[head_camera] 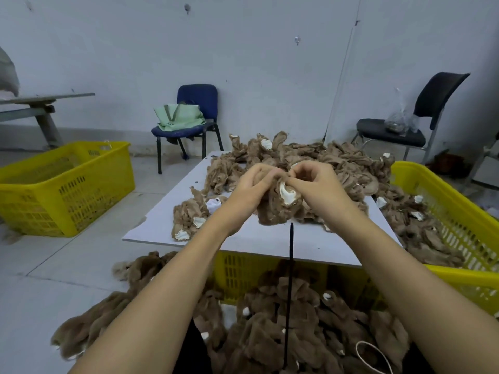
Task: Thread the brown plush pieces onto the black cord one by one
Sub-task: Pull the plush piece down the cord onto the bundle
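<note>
Above the board's near edge [243, 248], both hands' [252, 184] grip on a plush piece [280, 209].

Both hands' fingers [272, 175] curled together

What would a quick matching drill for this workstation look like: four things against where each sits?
Things:
1. black cord
2. green bag
3. clear plastic bag
4. plush piece in both hands

Places:
A. on the black chair, far right
B. standing upright just below the hands
C. on the blue chair by the wall
D. above the white board, near edge

Pairs: 1-B, 2-C, 3-A, 4-D
</note>
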